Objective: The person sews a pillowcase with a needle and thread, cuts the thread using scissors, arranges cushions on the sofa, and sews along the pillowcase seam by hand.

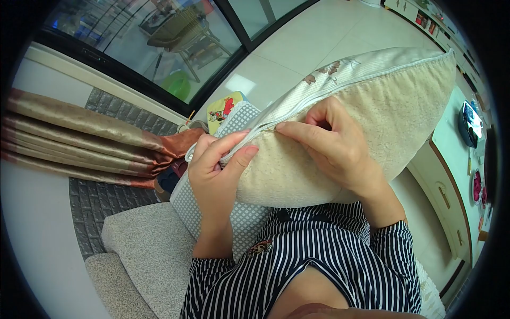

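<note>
A plump cushion [396, 119] rests across my lap, tilted up to the right. One face is cream plush; the other is pale ribbed fabric with a brown flower print. A white zipper [372, 79] runs along the seam between them. My left hand [213, 167] is closed on the lower left edge of the cushion, thumb on the plush and fingers by the zipper. Beside it, my right hand [342, 151] pinches at the zipper line with thumb and forefinger. A small dark gap shows in the seam there. Whatever tiny part the right fingertips hold is covered.
A grey sofa [146, 250] is at the left, with a dotted cloth [239, 212] beside me. A striped curtain [90, 138] hangs near the glass door [154, 48]. Along the right stands a white cabinet [443, 186] with items on top.
</note>
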Motion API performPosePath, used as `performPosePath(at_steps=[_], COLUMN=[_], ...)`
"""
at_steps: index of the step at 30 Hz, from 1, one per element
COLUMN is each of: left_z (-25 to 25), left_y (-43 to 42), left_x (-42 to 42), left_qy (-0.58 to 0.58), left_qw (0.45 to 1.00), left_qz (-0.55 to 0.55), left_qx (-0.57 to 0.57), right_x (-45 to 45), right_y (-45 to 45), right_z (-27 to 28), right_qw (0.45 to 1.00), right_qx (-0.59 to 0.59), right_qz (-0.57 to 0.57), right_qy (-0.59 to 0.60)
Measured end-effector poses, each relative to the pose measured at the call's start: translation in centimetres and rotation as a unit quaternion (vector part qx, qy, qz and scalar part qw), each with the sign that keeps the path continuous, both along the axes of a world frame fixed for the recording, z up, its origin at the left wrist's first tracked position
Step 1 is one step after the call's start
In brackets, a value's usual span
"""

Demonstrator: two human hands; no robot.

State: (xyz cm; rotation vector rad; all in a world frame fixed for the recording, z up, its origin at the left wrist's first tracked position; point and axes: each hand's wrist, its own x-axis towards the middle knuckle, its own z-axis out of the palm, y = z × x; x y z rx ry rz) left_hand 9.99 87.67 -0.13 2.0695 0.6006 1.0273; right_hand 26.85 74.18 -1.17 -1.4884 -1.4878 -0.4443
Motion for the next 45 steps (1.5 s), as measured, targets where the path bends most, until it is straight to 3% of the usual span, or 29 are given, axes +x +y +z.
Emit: performPosePath(at_steps=[28, 37, 43, 45], left_z=[-0.3, 0.9, 1.6, 2.0], left_y=[-0.1, 0.2, 1.8, 1.8], left_x=[0.1, -0.5, -1.2, -1.1], left_qy=[-0.015, 0.034, 0.046, 0.028], left_qw=[0.997, 0.999, 0.952, 0.898], left_qz=[-0.002, -0.012, -0.183, -0.226], left_qx=[0.074, -0.036, -0.243, -0.377], right_x=[-1.1, 0.2, 1.0, 1.3], right_y=[0.3, 0.7, 1.1, 1.3], right_z=[1.4, 2.9, 2.5, 2.2], right_qw=[0.998, 0.997, 0.975, 0.96], right_qx=[-0.026, -0.073, -0.093, -0.101], right_qz=[-0.009, 0.039, 0.145, 0.183], right_qy=[-0.059, 0.002, 0.141, 0.188])
